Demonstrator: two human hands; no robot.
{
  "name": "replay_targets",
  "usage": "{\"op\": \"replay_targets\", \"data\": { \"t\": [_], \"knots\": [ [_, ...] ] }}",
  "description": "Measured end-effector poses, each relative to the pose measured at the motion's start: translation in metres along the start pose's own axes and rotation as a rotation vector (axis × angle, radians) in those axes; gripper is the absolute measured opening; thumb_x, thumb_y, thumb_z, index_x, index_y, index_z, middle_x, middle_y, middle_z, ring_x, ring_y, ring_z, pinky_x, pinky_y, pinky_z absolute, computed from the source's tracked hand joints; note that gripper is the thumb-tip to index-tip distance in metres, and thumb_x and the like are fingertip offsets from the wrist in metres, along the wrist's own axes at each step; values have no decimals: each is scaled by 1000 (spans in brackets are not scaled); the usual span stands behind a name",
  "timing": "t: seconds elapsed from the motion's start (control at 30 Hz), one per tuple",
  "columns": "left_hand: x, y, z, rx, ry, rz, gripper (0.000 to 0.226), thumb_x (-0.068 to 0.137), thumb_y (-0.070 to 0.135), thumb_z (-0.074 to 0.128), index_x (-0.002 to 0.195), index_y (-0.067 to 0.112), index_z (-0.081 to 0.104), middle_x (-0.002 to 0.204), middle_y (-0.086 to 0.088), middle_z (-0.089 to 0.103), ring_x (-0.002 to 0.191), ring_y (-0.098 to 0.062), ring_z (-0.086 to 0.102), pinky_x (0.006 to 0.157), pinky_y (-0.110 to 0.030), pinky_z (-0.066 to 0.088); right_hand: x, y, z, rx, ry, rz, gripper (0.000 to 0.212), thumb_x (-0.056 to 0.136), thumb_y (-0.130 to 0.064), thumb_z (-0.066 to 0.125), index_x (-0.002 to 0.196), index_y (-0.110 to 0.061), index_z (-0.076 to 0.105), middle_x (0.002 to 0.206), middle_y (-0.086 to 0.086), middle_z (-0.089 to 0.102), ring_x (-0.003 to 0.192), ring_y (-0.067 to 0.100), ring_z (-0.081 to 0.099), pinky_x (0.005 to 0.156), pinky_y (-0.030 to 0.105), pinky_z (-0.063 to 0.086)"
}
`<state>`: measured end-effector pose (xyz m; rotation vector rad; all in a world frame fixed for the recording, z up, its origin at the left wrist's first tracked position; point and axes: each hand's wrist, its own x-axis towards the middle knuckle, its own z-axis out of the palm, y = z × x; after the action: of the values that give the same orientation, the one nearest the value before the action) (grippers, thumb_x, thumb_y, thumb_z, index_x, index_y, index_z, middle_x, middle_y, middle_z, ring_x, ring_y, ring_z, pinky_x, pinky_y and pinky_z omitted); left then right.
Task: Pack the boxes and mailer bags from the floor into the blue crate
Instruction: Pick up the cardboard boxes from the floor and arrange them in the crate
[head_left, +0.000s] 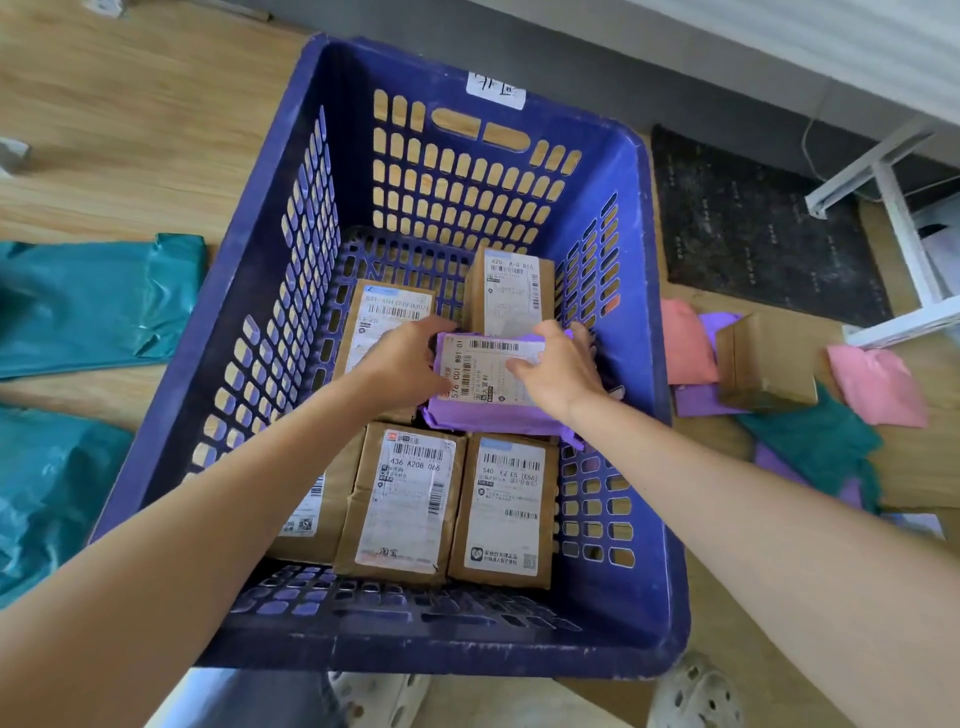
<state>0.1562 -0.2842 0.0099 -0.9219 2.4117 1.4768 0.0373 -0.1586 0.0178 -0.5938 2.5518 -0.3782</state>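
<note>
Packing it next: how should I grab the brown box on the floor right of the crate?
Take the brown box across its narrower width, by its two long sides, coming from above: its broad top faces up, uncovered, and it rests on soft mailers.

Pale wooden floor (130, 130) all round. At upper right, a dark speckled mat (753, 223) lying against a grey wall base (571, 57). White metal frame legs (906, 234) standing at the mat's right edge, thin cable (803, 148) trailing beside.
</note>
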Motion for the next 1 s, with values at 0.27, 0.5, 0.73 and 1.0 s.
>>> {"op": "replay_targets", "data": {
  "t": [0.27, 0.5, 0.73, 1.0],
  "knots": [
    [2, -6, 9, 247, 51, 92, 71, 74, 13, 75, 137, 26, 45, 123, -9, 58, 100, -26, 60, 73, -30, 51, 8, 10, -1, -79, -308, -110, 87, 80, -11, 72, 149, -32, 24, 152, 8, 13, 140, 33, 16, 116, 39, 23],
    [1, -4, 16, 516, 7, 141, 67, 82, 17, 70, 141, 25, 41, 138, -14, 36, 106, -32, 58, 87, -37, 53, -1, 9, 2, -391, -233, -161, 85, 92, -19, 60, 152, -35, 2, 159, 5, -17, 146, 37, -8, 106, 52, 34],
    [5, -4, 18, 760, -21, 193, 63, 88, 40, 61, 144, 35, 33, 157, -1, 20, 137, -28, 30, 94, -45, 46, -2, 11, 4, -427, -389, -151, 94, 91, -32, 61, 150, -34, -13, 160, 8, -14, 145, 39, -12, 113, 62, 15],
    [10, 3, 21, 881, -49, 177, 66, 88, 49, 55, 146, 33, 28, 159, -4, 9, 142, -30, 13, 112, -48, 23, 6, 4, 4, -367, -460, -74, 93, 93, -12, 54, 148, -35, -18, 156, 5, -28, 142, 40, -22, 115, 59, 15]
  ]
}}
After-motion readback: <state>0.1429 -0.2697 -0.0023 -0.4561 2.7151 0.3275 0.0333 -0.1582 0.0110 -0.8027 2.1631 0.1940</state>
